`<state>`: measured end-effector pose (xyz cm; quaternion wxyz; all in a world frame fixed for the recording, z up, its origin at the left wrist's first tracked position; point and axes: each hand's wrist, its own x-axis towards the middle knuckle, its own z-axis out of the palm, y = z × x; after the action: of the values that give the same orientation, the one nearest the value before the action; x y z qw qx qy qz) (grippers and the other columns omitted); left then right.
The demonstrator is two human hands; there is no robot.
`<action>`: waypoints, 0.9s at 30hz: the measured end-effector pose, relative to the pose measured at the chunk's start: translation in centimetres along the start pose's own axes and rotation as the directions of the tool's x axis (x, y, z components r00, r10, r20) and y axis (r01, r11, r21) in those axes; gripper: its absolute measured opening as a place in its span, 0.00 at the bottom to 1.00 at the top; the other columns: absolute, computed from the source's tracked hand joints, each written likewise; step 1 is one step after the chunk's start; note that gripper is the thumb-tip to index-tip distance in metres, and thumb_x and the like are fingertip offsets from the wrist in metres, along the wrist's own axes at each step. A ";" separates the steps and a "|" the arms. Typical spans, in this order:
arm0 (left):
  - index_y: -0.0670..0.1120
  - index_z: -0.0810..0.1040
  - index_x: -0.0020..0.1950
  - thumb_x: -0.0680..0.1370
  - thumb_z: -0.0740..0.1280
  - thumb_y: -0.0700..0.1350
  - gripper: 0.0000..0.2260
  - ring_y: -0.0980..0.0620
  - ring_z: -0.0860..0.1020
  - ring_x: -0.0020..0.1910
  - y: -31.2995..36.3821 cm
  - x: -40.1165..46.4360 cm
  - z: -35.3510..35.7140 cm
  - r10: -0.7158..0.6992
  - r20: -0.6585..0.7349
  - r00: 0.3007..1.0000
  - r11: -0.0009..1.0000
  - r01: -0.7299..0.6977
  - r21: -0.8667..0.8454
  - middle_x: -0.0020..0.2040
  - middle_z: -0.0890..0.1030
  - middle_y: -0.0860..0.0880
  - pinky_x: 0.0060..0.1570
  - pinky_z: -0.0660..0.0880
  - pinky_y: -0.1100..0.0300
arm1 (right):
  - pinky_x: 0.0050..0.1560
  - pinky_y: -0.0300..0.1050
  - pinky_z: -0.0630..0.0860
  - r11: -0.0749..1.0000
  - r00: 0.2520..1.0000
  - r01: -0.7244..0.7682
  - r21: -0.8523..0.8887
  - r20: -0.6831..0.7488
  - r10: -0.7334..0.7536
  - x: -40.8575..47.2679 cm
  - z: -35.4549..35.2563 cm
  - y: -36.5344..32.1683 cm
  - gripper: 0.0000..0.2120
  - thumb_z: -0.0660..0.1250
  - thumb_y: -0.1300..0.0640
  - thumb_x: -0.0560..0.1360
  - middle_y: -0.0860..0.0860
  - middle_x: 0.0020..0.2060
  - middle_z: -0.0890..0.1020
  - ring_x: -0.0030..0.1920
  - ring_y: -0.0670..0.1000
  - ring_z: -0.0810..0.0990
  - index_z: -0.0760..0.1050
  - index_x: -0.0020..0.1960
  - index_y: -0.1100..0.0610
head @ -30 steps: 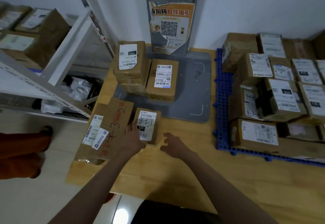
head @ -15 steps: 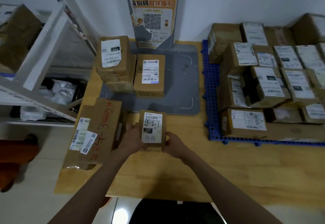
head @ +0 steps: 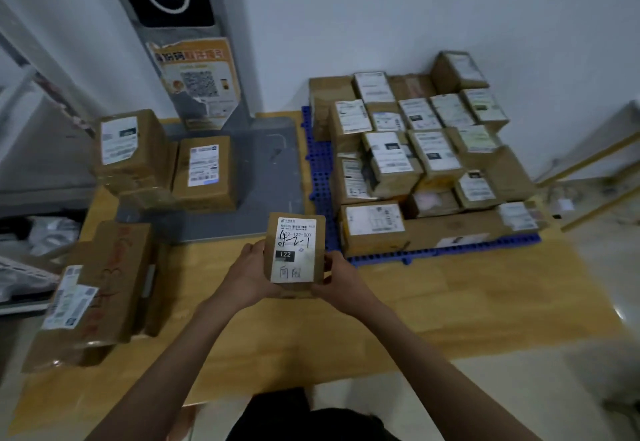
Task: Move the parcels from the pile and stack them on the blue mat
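Wooden table fills the near ground, set against a pale wall. Nearest, both hands grasp one small parcel from opposite sides: the left hand curls round its left edge, the right hand round its right edge and lower corner. The parcel is lifted clear of the table, label up, with "122" and handwriting on it, just left of the mat's near corner. To the left, a long box with red writing lies at the table's edge. Farther back, the blue mat lies on the right part of the table, carrying a stack of many labelled parcels packed close together. Left of the mat, a grey plate holds two more boxes side by side. Behind them, a grey post with an orange QR poster rises against the wall.
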<state>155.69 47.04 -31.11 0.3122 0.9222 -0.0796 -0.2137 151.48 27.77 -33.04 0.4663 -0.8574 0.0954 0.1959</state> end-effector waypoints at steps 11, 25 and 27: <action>0.54 0.68 0.70 0.58 0.79 0.50 0.42 0.53 0.72 0.55 13.2 -3.0 10.5 0.045 0.079 0.996 0.998 -0.041 -0.044 0.55 0.70 0.54 0.52 0.74 0.57 | 0.50 0.48 0.80 1.000 0.993 -0.014 0.025 -0.116 0.016 -10.1 -11.5 10.3 0.34 0.74 0.61 0.67 0.52 0.59 0.76 0.54 0.52 0.78 0.64 0.70 0.56; 0.50 0.61 0.75 0.63 0.81 0.50 0.46 0.49 0.72 0.64 24.1 2.7 15.8 0.125 0.196 0.973 0.992 -0.125 -0.008 0.68 0.70 0.50 0.60 0.75 0.48 | 0.54 0.53 0.79 0.997 0.973 -0.072 0.016 -0.218 0.074 -10.7 -22.1 16.2 0.40 0.75 0.56 0.67 0.52 0.60 0.75 0.56 0.53 0.78 0.61 0.74 0.53; 0.50 0.59 0.77 0.63 0.81 0.50 0.47 0.49 0.72 0.64 25.9 4.4 16.4 0.144 0.202 0.969 0.988 -0.150 0.015 0.69 0.68 0.50 0.60 0.75 0.48 | 0.54 0.53 0.79 0.996 0.968 -0.091 0.004 -0.237 0.089 -9.9 -24.1 16.8 0.40 0.75 0.57 0.67 0.52 0.60 0.75 0.56 0.53 0.77 0.60 0.74 0.54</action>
<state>152.03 16.38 -28.54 0.3036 0.8922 -0.1821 -0.2803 142.68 -1.78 -29.91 0.4394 -0.8710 0.1883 0.1136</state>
